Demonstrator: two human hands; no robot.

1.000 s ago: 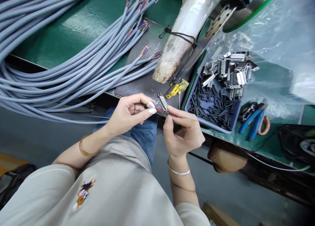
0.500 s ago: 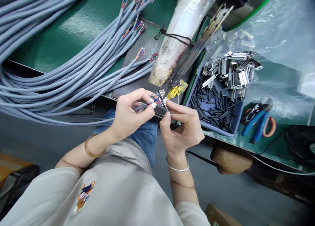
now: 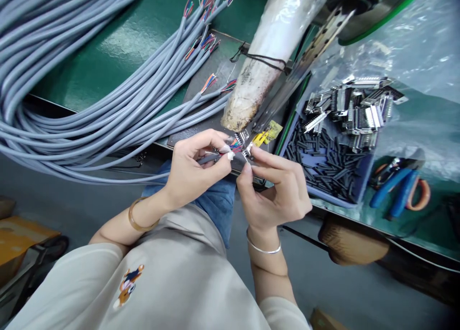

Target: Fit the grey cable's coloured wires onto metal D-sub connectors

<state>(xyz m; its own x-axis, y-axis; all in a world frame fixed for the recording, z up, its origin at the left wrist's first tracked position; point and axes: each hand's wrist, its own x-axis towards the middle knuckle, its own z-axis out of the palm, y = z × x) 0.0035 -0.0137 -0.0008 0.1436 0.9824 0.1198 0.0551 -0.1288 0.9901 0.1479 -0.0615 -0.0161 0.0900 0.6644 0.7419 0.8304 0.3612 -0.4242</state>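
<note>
My left hand (image 3: 201, 169) is closed in a pinch on a grey cable, close to its stripped end. Thin coloured wires (image 3: 236, 143) fan out from there towards a small metal multi-pin connector (image 3: 247, 150). Thumb and fingers of my right hand (image 3: 276, 188) grip the connector by its near end. Whether any wire touches the pins is too small to tell. Just beyond the connector is a yellow clip-like piece (image 3: 260, 138). Above both hands hangs the stained lower end of a plastic-wrapped tube (image 3: 251, 80).
Many grey cables (image 3: 118, 116) with stripped ends cover the left of the green bench (image 3: 86, 76). On the right, a blue tray (image 3: 332, 201) holds short black tubes (image 3: 334, 171) and metal connectors (image 3: 359, 109). Beside it lie blue-handled pliers (image 3: 393, 188) and an orange-handled tool (image 3: 420, 195).
The whole view has shifted, so the bench and hands appear slightly further right. The connector looks turned a little between my hands; both grips stay the same.
</note>
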